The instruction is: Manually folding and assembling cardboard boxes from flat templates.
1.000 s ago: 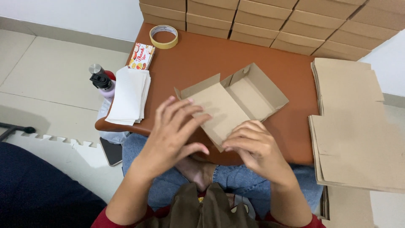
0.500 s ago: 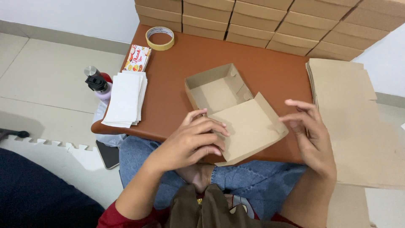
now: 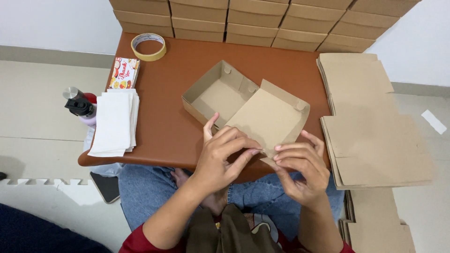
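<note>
At the near edge of the brown tabletop (image 3: 168, 126), both hands work the lid of an open brown cardboard box (image 3: 243, 105).

Its tray sits on the far left half and the flat lid slopes toward the person on the right; the left hand (image 3: 222, 157) and right hand (image 3: 300, 166) meet at the lid's near corner, each grip pinching the small cardboard flap there between fingertips and thumb, so the box lies just beyond and between both hands. To the left lie a stack of white paper sheets (image 3: 112, 122), a printed card (image 3: 123, 72), a roll of tan tape (image 3: 148, 46) and a black-capped bottle (image 3: 78, 105). Flat cardboard blanks (image 3: 375, 126) are piled to the right, and folded boxes (image 3: 262, 21) are stacked along the far side.
</note>
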